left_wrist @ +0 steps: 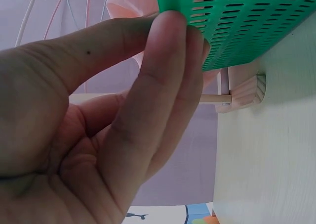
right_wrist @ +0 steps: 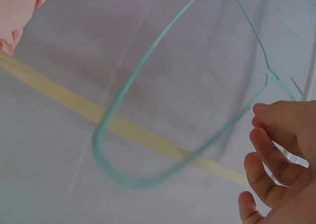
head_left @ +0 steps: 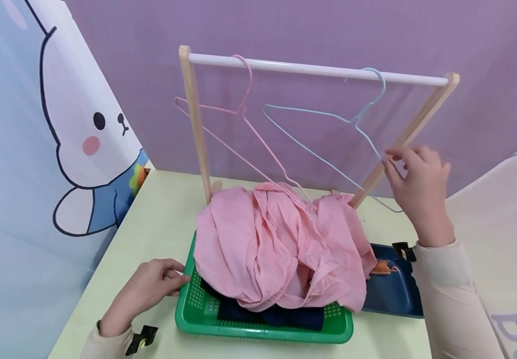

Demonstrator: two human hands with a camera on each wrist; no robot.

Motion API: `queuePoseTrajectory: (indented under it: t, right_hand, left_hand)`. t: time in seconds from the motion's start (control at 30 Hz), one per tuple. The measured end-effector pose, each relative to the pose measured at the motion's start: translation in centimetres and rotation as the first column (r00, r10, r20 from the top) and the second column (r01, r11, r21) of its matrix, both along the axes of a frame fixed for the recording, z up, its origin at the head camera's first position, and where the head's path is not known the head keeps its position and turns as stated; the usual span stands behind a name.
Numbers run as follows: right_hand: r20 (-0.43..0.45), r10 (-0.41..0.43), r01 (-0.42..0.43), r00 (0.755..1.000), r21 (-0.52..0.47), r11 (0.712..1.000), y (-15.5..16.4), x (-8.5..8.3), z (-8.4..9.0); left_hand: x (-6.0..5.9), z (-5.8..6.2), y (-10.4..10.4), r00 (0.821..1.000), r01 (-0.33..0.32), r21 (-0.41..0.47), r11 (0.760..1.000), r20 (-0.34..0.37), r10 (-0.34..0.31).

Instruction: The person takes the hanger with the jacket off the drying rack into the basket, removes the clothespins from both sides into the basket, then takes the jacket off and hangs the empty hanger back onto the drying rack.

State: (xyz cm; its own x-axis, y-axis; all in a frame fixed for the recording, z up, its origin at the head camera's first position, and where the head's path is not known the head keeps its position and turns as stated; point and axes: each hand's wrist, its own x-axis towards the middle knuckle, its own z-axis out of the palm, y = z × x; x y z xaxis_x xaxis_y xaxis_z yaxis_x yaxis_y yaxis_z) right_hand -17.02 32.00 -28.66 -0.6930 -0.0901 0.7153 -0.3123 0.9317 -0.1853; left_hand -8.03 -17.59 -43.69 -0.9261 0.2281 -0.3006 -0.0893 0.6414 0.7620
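Observation:
My left hand (head_left: 152, 286) is at the left rim of a green plastic basket (head_left: 263, 333), pinching it between thumb and fingers, as the left wrist view shows closely. A crumpled pink zippered garment (head_left: 267, 244) lies heaped in the basket, over dark navy cloth (head_left: 285, 317). A light blue wire hanger (head_left: 310, 149) hangs from the rack's white bar. Beside its right arm is my right hand (head_left: 422, 189), fingers loosely bent and fingertips right at the wire (right_wrist: 237, 115). On the left of the bar hangs a pink wire hanger (head_left: 263, 142), its lower part overlapping the garment.
The clothes rack has a white bar (head_left: 294, 67) and wooden legs (head_left: 195, 129), standing behind the basket. A dark blue tray (head_left: 393, 294) holding a small orange item (head_left: 382, 268) stands at the right. A purple backdrop (head_left: 303, 25) and a cartoon-printed curtain (head_left: 11, 199) surround the table.

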Motion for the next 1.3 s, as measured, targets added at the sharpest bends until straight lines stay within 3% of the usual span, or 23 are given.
queuePoseTrajectory:
  t: [0.07, 0.13, 0.2, 0.3, 0.4, 0.43, 0.5, 0.57, 0.63, 0.77, 0.83, 0.87, 0.93, 1.13, 1.3]
  right_hand:
    - [0.063, 0.011, -0.010, 0.998, -0.016, 1.000, 0.4, 0.8, -0.2]
    - [0.179, 0.021, -0.012, 0.984, -0.050, 0.999, 1.1, 1.9, -0.4]
    - [0.311, 0.024, -0.001, 0.950, -0.076, 0.997, 2.3, 3.0, -0.8]
    - [0.476, 0.021, 0.033, 0.879, -0.106, 0.994, 4.3, 4.5, -2.2]
    - [0.547, 0.013, 0.062, 0.837, -0.118, 0.991, 6.1, 5.4, -4.3]
    - [0.554, 0.012, 0.063, 0.833, -0.117, 0.991, 6.5, 5.6, -5.0]
    - [0.572, 0.025, 0.051, 0.820, -0.116, 0.992, 6.9, 5.5, -6.5]
    - [0.608, 0.046, 0.029, 0.792, -0.113, 0.993, 6.8, 4.9, -8.0]
    - [0.661, 0.071, 0.007, 0.747, -0.115, 0.993, 6.2, 4.0, -9.4]
    - [0.790, 0.127, -0.019, 0.600, -0.145, 0.989, 4.4, 2.1, -11.4]
    - [0.822, 0.141, -0.039, 0.551, -0.144, 0.989, 3.5, 1.2, -11.9]
    - [0.830, 0.144, -0.052, 0.538, -0.138, 0.989, 3.1, 0.8, -12.1]
    - [0.828, 0.142, -0.080, 0.542, -0.118, 0.990, 2.2, 0.2, -12.4]
    - [0.756, 0.124, -0.148, 0.643, -0.036, 0.988, 0.1, -0.2, -12.1]
    - [0.700, 0.135, -0.174, 0.701, -0.015, 0.985, -1.2, 0.6, -11.1]
  left_hand:
    - [0.0, 0.0, 0.0, 1.000, 0.002, 0.000, 1.000, -0.002, -0.002]
    - [0.1, 0.0, 0.0, 1.000, 0.005, 0.004, 1.000, -0.004, -0.005]
    - [0.1, 0.1, 0.1, 1.000, 0.008, 0.010, 1.000, -0.005, -0.008]
    - [0.2, 0.2, 0.2, 1.000, 0.011, 0.019, 1.000, -0.005, -0.011]
    - [0.3, 0.3, 0.2, 1.000, 0.014, 0.025, 1.000, 0.004, -0.014]
    - [0.3, 0.3, 0.2, 1.000, 0.015, 0.027, 1.000, 0.008, -0.015]
    - [0.3, 0.4, 0.2, 1.000, 0.019, 0.026, 0.999, 0.012, -0.020]
    - [0.3, 0.5, 0.1, 1.000, 0.020, 0.019, 1.000, 0.013, -0.020]
    - [0.2, 0.4, 0.0, 1.000, 0.024, 0.014, 1.000, 0.007, -0.024]
    - [0.1, 0.3, -0.1, 1.000, 0.030, 0.010, 0.999, -0.003, -0.030]
    - [0.0, 0.2, 0.0, 1.000, 0.030, 0.009, 1.000, -0.002, -0.030]
    - [0.0, 0.2, 0.0, 1.000, 0.029, 0.009, 1.000, -0.001, -0.029]
    - [-0.1, 0.2, 0.1, 1.000, 0.029, 0.007, 1.000, 0.000, -0.029]
    - [-0.2, 0.2, 0.2, 0.999, 0.036, 0.014, 0.999, -0.001, -0.036]
    - [-0.3, 0.2, 0.1, 0.999, 0.047, 0.014, 0.999, -0.005, -0.047]
